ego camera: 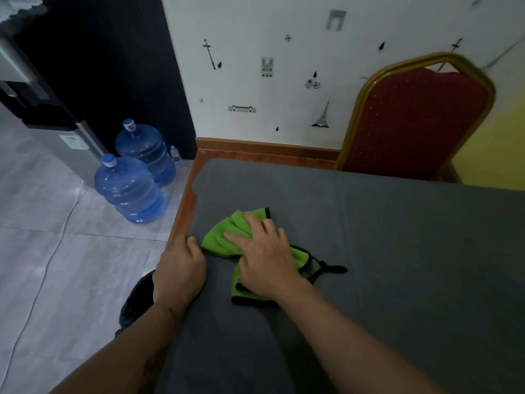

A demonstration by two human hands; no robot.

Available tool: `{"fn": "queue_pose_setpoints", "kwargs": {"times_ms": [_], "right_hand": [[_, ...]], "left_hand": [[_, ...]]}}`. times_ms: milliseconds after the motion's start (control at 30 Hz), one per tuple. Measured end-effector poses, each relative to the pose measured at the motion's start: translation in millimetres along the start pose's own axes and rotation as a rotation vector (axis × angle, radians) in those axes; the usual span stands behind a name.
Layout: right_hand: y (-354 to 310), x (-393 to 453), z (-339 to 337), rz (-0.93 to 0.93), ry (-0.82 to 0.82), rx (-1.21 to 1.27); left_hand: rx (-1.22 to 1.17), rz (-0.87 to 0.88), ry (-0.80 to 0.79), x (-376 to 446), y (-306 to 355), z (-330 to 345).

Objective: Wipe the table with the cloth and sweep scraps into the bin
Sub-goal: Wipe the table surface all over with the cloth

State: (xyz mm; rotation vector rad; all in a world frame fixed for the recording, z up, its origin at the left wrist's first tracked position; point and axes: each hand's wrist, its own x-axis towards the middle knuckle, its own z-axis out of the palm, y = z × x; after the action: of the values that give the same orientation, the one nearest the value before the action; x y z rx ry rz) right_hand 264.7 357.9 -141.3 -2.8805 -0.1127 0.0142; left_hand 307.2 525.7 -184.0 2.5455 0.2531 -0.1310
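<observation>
A bright green cloth (224, 237) with black trim lies crumpled on the grey table top (383, 237) near the left edge. My right hand (265, 254) lies flat on top of the cloth, its fingers spread and pressing it down. My left hand (180, 268) rests at the table's left edge beside the cloth, fingers curled over the rim of the wooden border (181, 211). No scraps and no bin show in this view.
A red padded chair (412, 120) with a gold frame stands at the far side of the table against the wall. Two blue water jugs (130, 189) stand on the tiled floor to the left, beside a dark cabinet. A white cable runs across the floor.
</observation>
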Motion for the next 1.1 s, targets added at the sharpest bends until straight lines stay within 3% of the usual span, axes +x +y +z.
{"fn": "queue_pose_setpoints", "kwargs": {"times_ms": [133, 367, 533, 600, 700, 800, 867, 1100], "right_hand": [[48, -67, -12, 0.159, 0.025, -0.032], [118, -230, -30, 0.746, 0.122, -0.092], [107, -277, -36, 1.049, 0.116, -0.087], [87, -266, -37, 1.046, 0.107, -0.031], [38, -245, -27, 0.853, 0.148, 0.035], [-17, -235, -3, 0.731, 0.097, 0.021], [-37, -237, 6, 0.708, 0.117, -0.039], [26, -301, -1, 0.666, 0.078, -0.148]], "left_hand": [[-0.059, 0.007, -0.046, 0, -1, -3], [-0.208, 0.126, -0.101, -10, 1, -20], [0.063, 0.495, -0.071, -56, 7, -27], [0.027, 0.555, -0.141, -90, 21, -15], [0.025, 0.569, -0.22, -143, 41, 9], [0.094, 0.525, -0.212, -172, 34, 25], [0.22, 0.613, -0.165, -173, 21, 31], [0.348, 0.679, -0.151, -173, 16, 33]]}}
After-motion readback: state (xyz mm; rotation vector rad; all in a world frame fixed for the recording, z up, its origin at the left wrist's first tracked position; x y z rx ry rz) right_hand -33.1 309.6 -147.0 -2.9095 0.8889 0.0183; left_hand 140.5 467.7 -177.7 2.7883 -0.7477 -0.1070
